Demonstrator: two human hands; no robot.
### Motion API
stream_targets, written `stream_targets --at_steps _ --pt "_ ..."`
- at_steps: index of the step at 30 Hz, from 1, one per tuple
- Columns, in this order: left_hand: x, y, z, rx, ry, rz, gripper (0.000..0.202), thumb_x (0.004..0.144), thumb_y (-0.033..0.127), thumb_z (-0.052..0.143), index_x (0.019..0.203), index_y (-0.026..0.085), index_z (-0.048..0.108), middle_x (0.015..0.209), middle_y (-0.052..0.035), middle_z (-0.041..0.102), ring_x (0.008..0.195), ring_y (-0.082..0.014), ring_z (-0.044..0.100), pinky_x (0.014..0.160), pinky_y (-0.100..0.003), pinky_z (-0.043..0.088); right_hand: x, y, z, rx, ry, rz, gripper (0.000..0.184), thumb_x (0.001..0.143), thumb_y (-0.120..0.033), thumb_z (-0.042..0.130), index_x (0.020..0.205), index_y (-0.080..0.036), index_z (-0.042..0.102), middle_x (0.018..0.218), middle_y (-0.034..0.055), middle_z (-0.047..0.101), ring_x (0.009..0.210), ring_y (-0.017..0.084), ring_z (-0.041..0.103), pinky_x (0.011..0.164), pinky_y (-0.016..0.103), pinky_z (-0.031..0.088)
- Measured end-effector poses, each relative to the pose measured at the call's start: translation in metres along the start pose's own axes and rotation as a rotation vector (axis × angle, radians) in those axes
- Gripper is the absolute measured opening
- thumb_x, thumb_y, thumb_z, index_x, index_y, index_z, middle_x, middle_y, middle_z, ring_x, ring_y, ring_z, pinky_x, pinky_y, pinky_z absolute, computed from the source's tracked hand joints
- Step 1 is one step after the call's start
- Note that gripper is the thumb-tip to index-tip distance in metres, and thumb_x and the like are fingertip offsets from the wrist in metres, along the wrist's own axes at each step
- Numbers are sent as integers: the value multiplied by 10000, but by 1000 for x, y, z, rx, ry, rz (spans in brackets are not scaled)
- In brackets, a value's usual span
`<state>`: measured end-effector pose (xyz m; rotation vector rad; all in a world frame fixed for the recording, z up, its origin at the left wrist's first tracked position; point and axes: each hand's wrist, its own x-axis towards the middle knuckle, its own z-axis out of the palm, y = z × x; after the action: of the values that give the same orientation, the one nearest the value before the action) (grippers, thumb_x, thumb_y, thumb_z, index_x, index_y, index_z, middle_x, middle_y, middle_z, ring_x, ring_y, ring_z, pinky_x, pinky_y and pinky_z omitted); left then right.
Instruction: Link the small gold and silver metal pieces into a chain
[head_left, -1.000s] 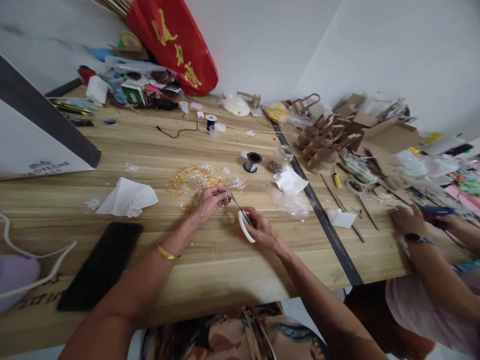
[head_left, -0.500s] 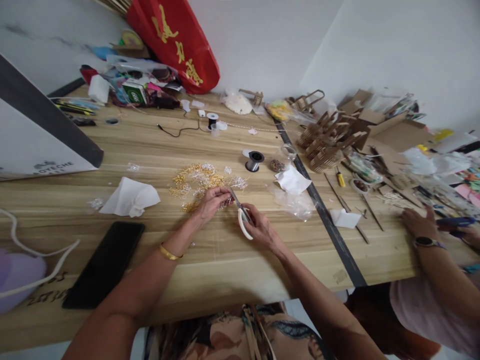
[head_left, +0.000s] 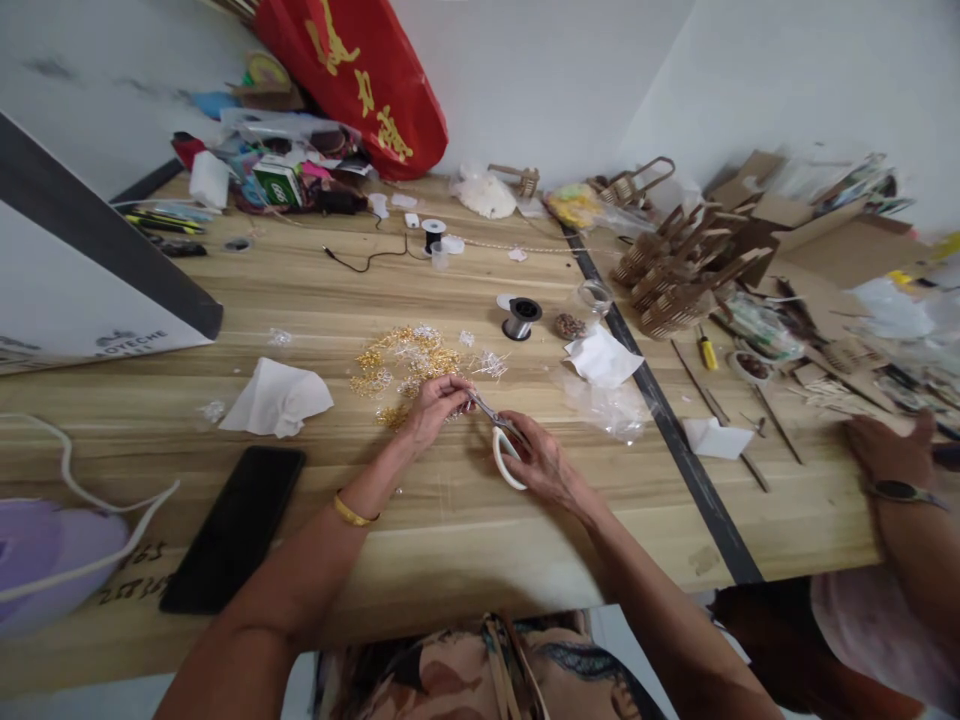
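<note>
White-handled scissors are in my right hand, whose fingers are wrapped round the handle loops. Their metal blades point up and left, with the tips at the fingertips of my left hand. That hand is closed in a pinch on something small with a dark red part; its kind is too small to make out. Just beyond my left hand lies a loose pile of gold and silver metal findings. A small bunch of silver pins lies at the pile's right side.
A wire spool, a jar of beads and crumpled white paper lie beyond my right hand. To the left are a black phone and white paper. Small woven baskets and a co-worker's hand are at right.
The view has turned slightly left, so everything appears farther right. The scissors lie at a flatter slant, their blades looking closer together at my left fingertips. The co-worker's blue tool has mostly left the view.
</note>
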<state>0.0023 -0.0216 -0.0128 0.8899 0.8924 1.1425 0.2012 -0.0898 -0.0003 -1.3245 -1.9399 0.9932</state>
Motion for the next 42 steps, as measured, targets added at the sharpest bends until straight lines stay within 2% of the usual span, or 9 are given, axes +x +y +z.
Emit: stream_targets --at_steps 6,12,22,27,33,37,42 --pt "0 0 1 62 -35 -8 152 620 222 755 729 133 696 691 -19 684 619 -117 604 644 -257 473 4 -6 -1 -44 6 1 481 776 -250 621 1240 -207 500 1051 70 615 788 147 591 726 282 496" --pt "2 -2 -2 59 -52 -36 181 608 234 771 736 126 702 698 -37 697 641 -134 628 663 -271 500 7 -21 -8 -155 -6 4 398 834 -252 573 1224 -202 506 1009 73 614 764 147 575 717 285 471" --pt "3 -5 -3 22 -82 -56 172 625 239 776 720 124 690 689 -32 688 629 -123 613 669 -270 497 3 -25 -9 -196 -18 -27 369 890 -224 511 1259 -211 491 1004 88 622 851 188 602 804 326 481" --pt "3 -4 -5 52 -110 -51 162 645 235 769 734 123 692 700 -30 686 637 -121 615 670 -266 496 2 -30 -9 -156 -26 -5 367 904 -223 495 1271 -202 491 1077 113 629 903 201 619 811 327 492" --pt "3 3 -7 -32 16 -52 199 627 230 789 768 133 687 723 -31 710 646 -121 636 664 -260 490 -12 -33 -20 -149 15 19 384 909 -271 504 1289 -218 496 1113 102 641 922 199 641 814 312 503" --pt "4 10 -8 -119 62 -24 249 607 225 806 809 137 690 762 -45 732 716 -146 672 712 -280 505 -26 -34 -22 -276 -34 46 384 931 -276 476 1310 -217 478 1044 101 646 851 197 644 747 300 506" --pt "1 19 -4 -121 11 29 230 616 203 788 828 148 719 793 -47 741 776 -152 677 747 -280 505 -33 -33 -5 -629 -91 36 392 933 -209 463 1325 -198 467 979 96 644 821 206 626 703 292 483"
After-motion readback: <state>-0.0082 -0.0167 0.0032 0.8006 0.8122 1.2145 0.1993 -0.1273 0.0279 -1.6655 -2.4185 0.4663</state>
